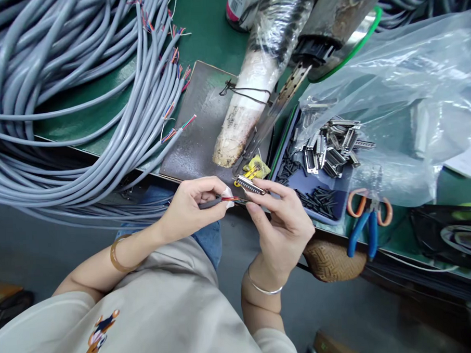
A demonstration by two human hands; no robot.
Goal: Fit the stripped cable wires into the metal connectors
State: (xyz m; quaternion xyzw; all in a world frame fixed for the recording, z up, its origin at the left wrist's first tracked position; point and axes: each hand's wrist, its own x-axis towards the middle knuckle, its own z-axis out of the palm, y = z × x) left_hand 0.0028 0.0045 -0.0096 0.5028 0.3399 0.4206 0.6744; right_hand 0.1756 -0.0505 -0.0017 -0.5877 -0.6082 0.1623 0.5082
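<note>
My left hand (200,205) pinches the end of a grey cable (209,203) just past the table's front edge. Thin coloured wires (231,199) fan out of the cable end toward the right. A bit of white material wraps the left fingertips. Between thumb and fingers, my right hand (282,221) grips a metal multi-pin connector (250,185), its pin row facing up. The wire tips reach the right fingertips below the connector; whether they touch it I cannot tell. Behind the connector lies a crumpled yellow piece (258,167), under a metal soldering tip.
Bundled grey cables (111,114) with stripped ends cover the left. A wrapped white tube (236,119) hangs over a dark plate (194,131). A blue tray (338,208) holds connectors (331,146) and black sleeves (318,201), partly under a plastic bag (403,86). Pliers (364,228) and scissors lie right.
</note>
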